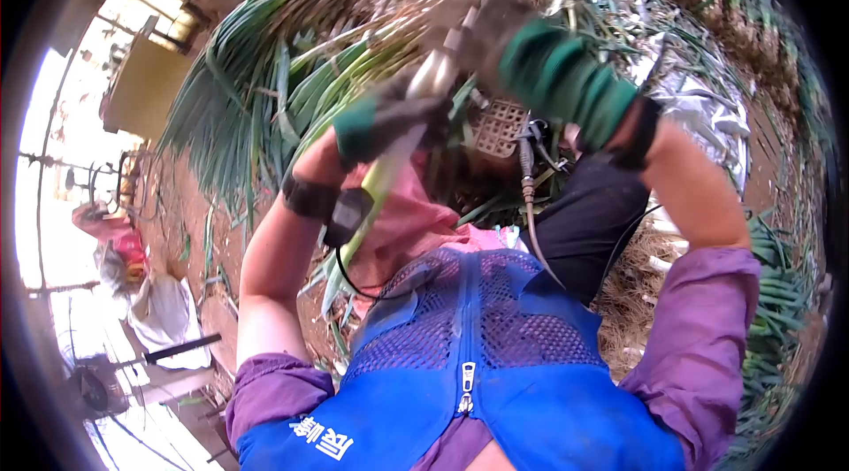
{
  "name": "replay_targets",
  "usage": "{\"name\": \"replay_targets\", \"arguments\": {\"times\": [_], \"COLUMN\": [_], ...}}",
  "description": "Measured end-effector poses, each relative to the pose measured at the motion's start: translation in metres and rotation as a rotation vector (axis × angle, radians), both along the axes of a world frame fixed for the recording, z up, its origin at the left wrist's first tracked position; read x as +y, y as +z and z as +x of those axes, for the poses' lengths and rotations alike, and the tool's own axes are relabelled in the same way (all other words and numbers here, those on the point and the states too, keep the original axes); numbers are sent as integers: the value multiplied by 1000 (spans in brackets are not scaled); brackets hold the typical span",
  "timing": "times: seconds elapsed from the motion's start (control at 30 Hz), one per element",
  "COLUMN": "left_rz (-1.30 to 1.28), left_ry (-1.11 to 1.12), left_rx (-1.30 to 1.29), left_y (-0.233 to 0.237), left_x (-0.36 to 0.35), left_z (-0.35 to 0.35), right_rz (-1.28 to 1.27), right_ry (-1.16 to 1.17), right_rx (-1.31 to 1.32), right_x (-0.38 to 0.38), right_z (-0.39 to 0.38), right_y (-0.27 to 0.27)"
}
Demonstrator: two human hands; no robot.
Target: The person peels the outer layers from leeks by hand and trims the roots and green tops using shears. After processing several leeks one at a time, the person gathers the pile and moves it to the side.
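Both hands wear dirty gloves with green cuffs. My left hand [389,122] is closed around a green onion [435,73], whose white stem shows above the fingers and whose leaves [380,183] hang down toward my lap. Farther up and to the right, my right hand [495,33] is blurred at the upper end of the same stem, its fingers smeared by motion. Behind the hands lies a large heap of green onions [239,64] with roots and long leaves. Just below my right hand is a beige perforated plastic piece [498,128].
A hose [529,197] with a metal fitting runs beside my lap. Trimmed onions [659,263] lie by my right leg, with more leaves [774,329] at the far right. Silvery plastic sheeting [707,113] is at the right. A yellowish panel [149,86] and white cloth [168,316] are at left.
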State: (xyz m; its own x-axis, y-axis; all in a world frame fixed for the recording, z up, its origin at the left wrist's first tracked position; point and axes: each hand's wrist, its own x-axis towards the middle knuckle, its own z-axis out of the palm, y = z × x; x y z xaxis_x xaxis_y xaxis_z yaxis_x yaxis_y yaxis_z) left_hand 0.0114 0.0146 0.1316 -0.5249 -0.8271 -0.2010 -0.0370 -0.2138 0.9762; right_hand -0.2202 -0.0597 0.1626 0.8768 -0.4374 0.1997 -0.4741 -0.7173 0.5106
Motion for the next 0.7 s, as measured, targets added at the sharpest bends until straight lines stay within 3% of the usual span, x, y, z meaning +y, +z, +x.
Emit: {"name": "replay_targets", "arguments": {"times": [0.07,0.1,0.17,0.23,0.3,0.33,0.43,0.5,0.57,0.63,0.7], "left_rz": [-52,38,-20,57,-121,-122,-223,-367,-431,-351,-255], "left_ry": [-143,-170,-249,-300,-385,-392,-328,-209,-33,-22,18], "left_rx": [98,21,-30,-54,-190,-158,-125,-124,-128,-67,-29], "left_y": [-19,-3,-9,-9,9,7,22,47,43,28,13], "left_x": [2,13,18,21,24,20,16,15,-4,-34,-43], "left_z": [-12,-27,-50,-70,-80,-78,-70,-69,-55,-44,-61], "right_rz": [-136,-67,337,228,312,153,258,-27,-76,56,-128], "right_ry": [269,278,62,100,-106,-131,-452,-570,-723,-948,-948], "right_rx": [-242,-328,-134,-270,-263,-357,-451,-580,-877,-1456,-1718], "right_x": [29,41,56,67,81,93,128,179,244,326,405], "right_z": [-12,-19,-42,-73,-107,-134,-232,-315,-376,-427,-468], "right_y": [-30,-30,-25,-36,-28,-25,-18,-39,-48,-55,-64]}}
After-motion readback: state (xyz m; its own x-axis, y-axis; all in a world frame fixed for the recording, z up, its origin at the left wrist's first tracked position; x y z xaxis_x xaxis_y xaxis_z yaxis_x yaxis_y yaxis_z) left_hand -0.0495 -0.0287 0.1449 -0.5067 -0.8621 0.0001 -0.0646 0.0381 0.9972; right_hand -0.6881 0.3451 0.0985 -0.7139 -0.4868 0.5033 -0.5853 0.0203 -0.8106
